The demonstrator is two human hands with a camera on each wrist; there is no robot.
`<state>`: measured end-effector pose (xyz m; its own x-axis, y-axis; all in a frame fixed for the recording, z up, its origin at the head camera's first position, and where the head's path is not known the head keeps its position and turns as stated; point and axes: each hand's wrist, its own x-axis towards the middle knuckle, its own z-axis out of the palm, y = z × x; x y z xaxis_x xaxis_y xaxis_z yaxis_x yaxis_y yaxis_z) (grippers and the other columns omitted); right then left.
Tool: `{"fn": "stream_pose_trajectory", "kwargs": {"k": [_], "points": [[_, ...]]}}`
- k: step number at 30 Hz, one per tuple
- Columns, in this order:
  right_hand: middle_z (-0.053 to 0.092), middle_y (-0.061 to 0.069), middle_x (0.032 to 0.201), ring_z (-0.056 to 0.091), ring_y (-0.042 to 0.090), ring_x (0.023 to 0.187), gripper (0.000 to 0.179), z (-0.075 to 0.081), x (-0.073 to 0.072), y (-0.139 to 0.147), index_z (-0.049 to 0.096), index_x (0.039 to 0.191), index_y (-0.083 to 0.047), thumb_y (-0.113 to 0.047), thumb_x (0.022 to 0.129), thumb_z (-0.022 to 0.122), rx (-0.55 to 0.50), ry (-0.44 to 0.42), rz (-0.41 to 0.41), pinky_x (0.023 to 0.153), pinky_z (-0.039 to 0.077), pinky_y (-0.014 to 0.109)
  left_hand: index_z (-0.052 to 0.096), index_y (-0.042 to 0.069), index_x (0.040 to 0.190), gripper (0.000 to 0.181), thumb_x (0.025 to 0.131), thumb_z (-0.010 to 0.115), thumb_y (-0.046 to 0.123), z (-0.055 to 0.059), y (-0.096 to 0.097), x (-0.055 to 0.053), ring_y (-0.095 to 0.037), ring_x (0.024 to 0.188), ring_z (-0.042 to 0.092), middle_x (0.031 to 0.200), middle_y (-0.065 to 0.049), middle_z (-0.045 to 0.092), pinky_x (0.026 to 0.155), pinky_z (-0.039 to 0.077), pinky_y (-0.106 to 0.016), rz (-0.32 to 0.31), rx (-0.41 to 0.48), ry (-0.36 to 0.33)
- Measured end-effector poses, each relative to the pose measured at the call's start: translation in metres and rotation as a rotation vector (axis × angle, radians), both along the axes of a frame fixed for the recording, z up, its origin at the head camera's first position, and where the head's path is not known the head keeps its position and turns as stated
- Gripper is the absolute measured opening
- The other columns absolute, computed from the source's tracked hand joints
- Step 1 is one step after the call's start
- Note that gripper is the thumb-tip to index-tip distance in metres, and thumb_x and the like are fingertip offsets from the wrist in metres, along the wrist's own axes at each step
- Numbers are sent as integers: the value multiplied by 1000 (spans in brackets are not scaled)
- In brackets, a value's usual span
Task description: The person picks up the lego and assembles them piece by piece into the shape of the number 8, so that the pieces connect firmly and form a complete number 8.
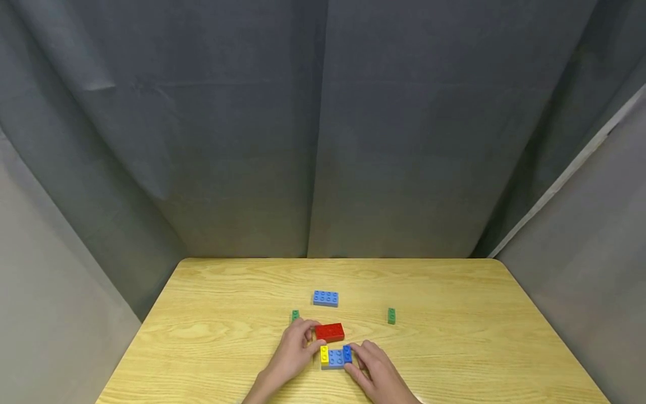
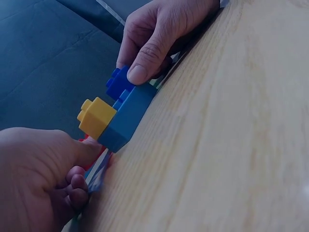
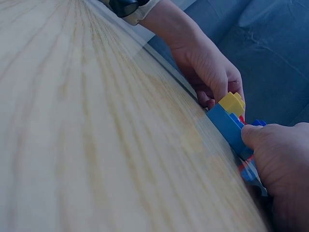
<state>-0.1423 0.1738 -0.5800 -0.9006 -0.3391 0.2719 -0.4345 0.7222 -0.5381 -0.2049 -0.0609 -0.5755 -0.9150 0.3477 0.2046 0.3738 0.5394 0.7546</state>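
Note:
A light blue building brick [image 1: 335,359] lies on the table in front of the person. A small yellow brick [image 1: 324,354] sits on its left end and a small dark blue brick [image 1: 347,354] on its right end. The right hand [image 1: 375,373] pinches the dark blue end, thumb on the near side and index finger on the far side. Just behind is a red brick [image 1: 330,332], its left end between the thumb and index finger of the left hand [image 1: 292,348]. The left thumb tip is close beside the yellow brick [image 2: 98,117].
Farther back on the wooden table [image 1: 227,303] lies another light blue brick [image 1: 325,298]. A small green brick [image 1: 295,315] is just beyond the left hand, and a second green brick [image 1: 391,316] lies to the right. Grey curtains [image 1: 242,140] surround the table.

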Motion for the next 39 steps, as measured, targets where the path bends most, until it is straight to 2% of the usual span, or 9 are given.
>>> {"fn": "stream_pose_trajectory", "kwargs": {"k": [8, 14, 21, 31, 39], "points": [[38, -14, 75, 33, -1, 64, 43, 0, 0, -1, 65, 122, -14, -48, 96, 56, 6, -12, -8, 57, 32, 17, 66, 8, 120, 39, 86, 74, 26, 1, -3, 2, -8, 65, 45, 82, -2, 52, 55, 38, -17, 3, 56, 12], [38, -15, 76, 34, 0, 64, 47, 1, 0, -1, 64, 124, -14, -51, 96, 54, 35, -35, -19, 57, 32, 17, 65, 6, 120, 41, 86, 74, 26, 3, -5, 2, -10, 67, 46, 83, -3, 53, 57, 40, -17, 19, 106, 46], [39, -14, 76, 35, 0, 64, 51, 3, 0, -1, 63, 125, -14, -54, 96, 52, 63, -65, -28, 57, 32, 17, 65, 7, 122, 41, 86, 74, 24, 6, -6, 2, -9, 68, 47, 84, -3, 53, 57, 40, -17, 24, 132, 19], [38, -16, 76, 35, 1, 67, 47, 3, -6, -2, 63, 125, -16, -51, 96, 53, 109, 14, -47, 58, 32, 17, 64, 8, 124, 43, 87, 73, 27, 11, -6, 3, -9, 69, 48, 84, -1, 53, 58, 42, -17, 11, 159, 49], [39, -15, 78, 37, 1, 68, 45, -1, -12, -3, 62, 126, -17, -50, 97, 53, 101, 10, -57, 59, 32, 18, 64, 6, 124, 44, 86, 74, 25, 13, -5, 2, -11, 69, 50, 83, 1, 52, 57, 44, -18, 3, 198, 71]]}}
